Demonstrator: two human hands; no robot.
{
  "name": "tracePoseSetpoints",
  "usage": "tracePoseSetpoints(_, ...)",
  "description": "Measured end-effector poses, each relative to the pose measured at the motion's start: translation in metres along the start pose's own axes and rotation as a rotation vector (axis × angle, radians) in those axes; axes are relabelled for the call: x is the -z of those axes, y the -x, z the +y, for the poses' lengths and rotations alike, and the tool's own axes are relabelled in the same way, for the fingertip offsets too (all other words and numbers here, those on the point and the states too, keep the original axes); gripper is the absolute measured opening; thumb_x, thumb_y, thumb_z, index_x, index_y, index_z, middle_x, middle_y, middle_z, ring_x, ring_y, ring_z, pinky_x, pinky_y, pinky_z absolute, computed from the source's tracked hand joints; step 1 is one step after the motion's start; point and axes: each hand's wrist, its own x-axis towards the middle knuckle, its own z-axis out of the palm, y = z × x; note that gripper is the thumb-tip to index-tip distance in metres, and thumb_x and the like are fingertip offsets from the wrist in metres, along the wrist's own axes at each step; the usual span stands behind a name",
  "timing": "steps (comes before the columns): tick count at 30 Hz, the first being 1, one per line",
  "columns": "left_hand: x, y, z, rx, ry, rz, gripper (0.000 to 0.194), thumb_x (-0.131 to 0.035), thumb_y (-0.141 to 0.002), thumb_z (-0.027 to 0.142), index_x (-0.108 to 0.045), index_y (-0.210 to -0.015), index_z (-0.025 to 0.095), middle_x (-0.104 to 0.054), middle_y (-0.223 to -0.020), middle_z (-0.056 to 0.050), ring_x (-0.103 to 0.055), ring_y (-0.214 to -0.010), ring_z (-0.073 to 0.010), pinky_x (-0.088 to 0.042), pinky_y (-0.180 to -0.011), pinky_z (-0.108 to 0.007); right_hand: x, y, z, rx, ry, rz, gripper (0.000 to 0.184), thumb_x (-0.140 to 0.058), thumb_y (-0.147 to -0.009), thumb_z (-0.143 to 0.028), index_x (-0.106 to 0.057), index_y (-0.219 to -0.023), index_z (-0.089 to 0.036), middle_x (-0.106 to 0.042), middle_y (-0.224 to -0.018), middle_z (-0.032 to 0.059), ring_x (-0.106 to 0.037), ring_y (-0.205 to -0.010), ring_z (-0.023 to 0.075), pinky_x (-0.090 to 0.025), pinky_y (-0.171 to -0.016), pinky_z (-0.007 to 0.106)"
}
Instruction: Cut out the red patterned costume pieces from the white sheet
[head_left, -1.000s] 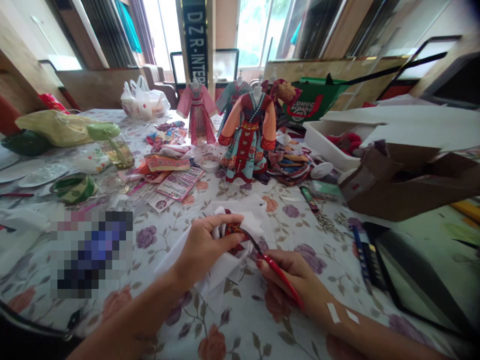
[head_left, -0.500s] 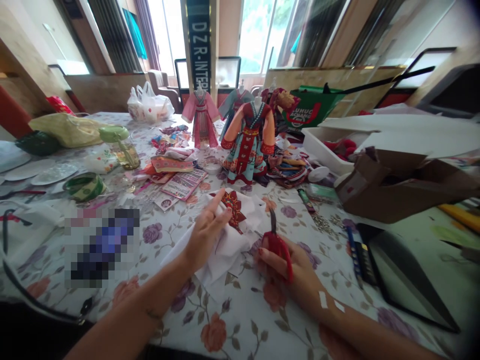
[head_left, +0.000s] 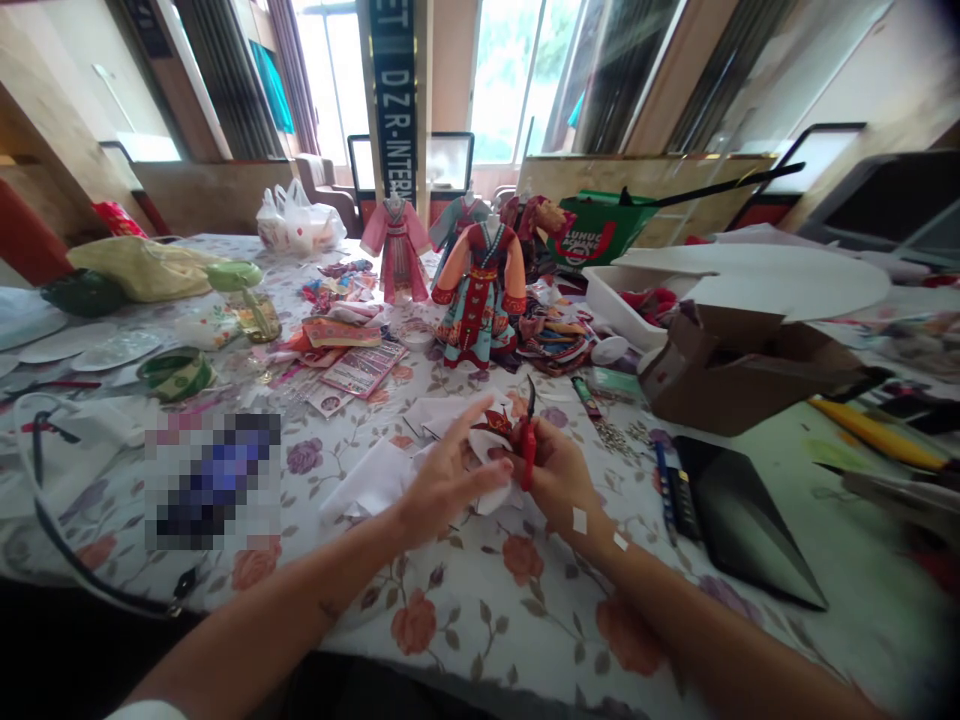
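Observation:
Red-handled scissors (head_left: 529, 455) are in my right hand (head_left: 559, 475), their dark blades pointing up and away. Close against its fingers is white cloth (head_left: 491, 490) with a red and gold printed motif (head_left: 496, 420); whether the fingers also pinch it I cannot tell. My left hand (head_left: 442, 485) is at the cloth's left side, index finger and thumb stretched apart. Another piece of white cloth (head_left: 367, 480) lies on the flowered tablecloth (head_left: 420, 625), left of that hand.
Behind the hands stand small dressed forms, one in a red and turquoise robe (head_left: 480, 300). Fabric scraps (head_left: 337, 335) lie to the left. At right are a cardboard box (head_left: 697, 375), a dark tablet (head_left: 750, 520) and pens (head_left: 667, 490). A pixelated object (head_left: 217, 480) lies left.
My right hand has moved up and left with the scissors, to the printed cloth. My left hand has shifted right, its fingers spreading. The motif is now mostly covered, and the view has shifted slightly.

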Motion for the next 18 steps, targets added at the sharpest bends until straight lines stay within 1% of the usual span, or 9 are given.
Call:
tracePoseSetpoints(2, 0.008, -0.009, 0.005, 0.012, 0.118, 0.102, 0.074, -0.074, -0.072, 0.019, -0.041, -0.138, 0.023, -0.069, -0.106, -0.006, -0.065, -0.093, -0.0201, -0.049, -0.086, -0.033, 0.004, -0.002, -0.001, 0.024, 0.054, -0.047, 0.026, -0.072, -0.067, -0.032, -0.051, -0.075, -0.021, -0.054, -0.066, -0.0036, -0.050, -0.060, 0.0141, -0.043, -0.057, 0.026)
tracePoseSetpoints(3, 0.014, -0.013, 0.008, 0.022, 0.148, 0.163, 0.074, -0.075, -0.071, 0.016, -0.041, -0.136, 0.023, -0.071, -0.096, -0.004, -0.067, -0.084, -0.0167, -0.051, -0.080, -0.029, 0.006, -0.003, -0.003, 0.033, 0.086, -0.084, 0.024, -0.073, -0.065, -0.029, -0.052, -0.074, -0.021, -0.054, -0.064, -0.0038, -0.050, -0.058, 0.0140, -0.042, -0.055, 0.025)
tracePoseSetpoints(4, 0.020, -0.016, 0.011, 0.057, 0.173, 0.192, 0.073, -0.075, -0.069, 0.011, -0.043, -0.134, 0.022, -0.071, -0.091, -0.003, -0.067, -0.080, -0.0149, -0.051, -0.077, -0.027, 0.008, -0.003, -0.005, 0.041, 0.119, -0.123, 0.022, -0.073, -0.063, -0.026, -0.053, -0.072, -0.021, -0.053, -0.062, -0.0042, -0.049, -0.056, 0.0137, -0.041, -0.053, 0.025)
tracePoseSetpoints(6, 0.031, -0.020, 0.016, 0.198, 0.215, 0.188, 0.067, -0.074, -0.067, 0.005, -0.048, -0.127, 0.018, -0.071, -0.089, -0.004, -0.067, -0.075, -0.0139, -0.052, -0.074, -0.027, 0.012, -0.003, -0.011, 0.065, 0.187, -0.179, 0.019, -0.073, -0.060, -0.020, -0.055, -0.065, -0.020, -0.052, -0.057, -0.0045, -0.046, -0.053, 0.0129, -0.037, -0.050, 0.024)
tracePoseSetpoints(7, 0.035, -0.021, 0.018, 0.258, 0.239, 0.160, 0.061, -0.073, -0.068, 0.005, -0.051, -0.123, 0.016, -0.071, -0.088, -0.005, -0.067, -0.073, -0.0138, -0.053, -0.072, -0.027, 0.014, -0.003, -0.014, 0.080, 0.218, -0.186, 0.018, -0.073, -0.061, -0.019, -0.055, -0.063, -0.020, -0.052, -0.056, -0.0043, -0.045, -0.052, 0.0125, -0.036, -0.050, 0.024)
tracePoseSetpoints(9, 0.039, -0.022, 0.024, 0.308, 0.273, 0.112, 0.050, -0.070, -0.070, 0.005, -0.057, -0.117, 0.015, -0.071, -0.087, -0.006, -0.067, -0.071, -0.0134, -0.053, -0.070, -0.026, 0.019, -0.005, -0.019, 0.112, 0.259, -0.160, 0.014, -0.071, -0.063, -0.018, -0.057, -0.067, -0.020, -0.054, -0.059, -0.0033, -0.045, -0.054, 0.0125, -0.036, -0.052, 0.024)
tracePoseSetpoints(14, 0.032, -0.028, 0.043, 0.310, 0.237, 0.041, 0.039, -0.063, -0.069, 0.001, -0.065, -0.107, 0.013, -0.071, -0.079, -0.004, -0.063, -0.061, -0.0097, -0.050, -0.062, -0.021, 0.031, -0.017, -0.031, 0.204, 0.327, -0.011, 0.015, -0.067, -0.068, -0.019, -0.055, -0.076, -0.021, -0.054, -0.064, -0.0019, -0.049, -0.058, 0.0147, -0.040, -0.056, 0.026)
tracePoseSetpoints(16, 0.032, -0.035, 0.051, 0.257, 0.223, 0.050, 0.037, -0.061, -0.069, 0.001, -0.068, -0.102, 0.013, -0.071, -0.080, -0.004, -0.064, -0.063, -0.0103, -0.050, -0.062, -0.021, 0.033, -0.023, -0.036, 0.295, 0.366, 0.067, 0.015, -0.066, -0.068, -0.018, -0.055, -0.077, -0.021, -0.057, -0.069, -0.0007, -0.050, -0.060, 0.0150, -0.042, -0.058, 0.027)
tracePoseSetpoints(18, 0.035, -0.043, 0.057, 0.180, 0.263, 0.074, 0.035, -0.059, -0.069, 0.002, -0.069, -0.099, 0.016, -0.072, -0.082, -0.003, -0.064, -0.068, -0.0112, -0.050, -0.067, -0.023, 0.031, -0.029, -0.038, 0.343, 0.398, 0.134, 0.014, -0.066, -0.069, -0.018, -0.055, -0.077, -0.022, -0.059, -0.073, 0.0007, -0.052, -0.064, 0.0161, -0.043, -0.063, 0.029)
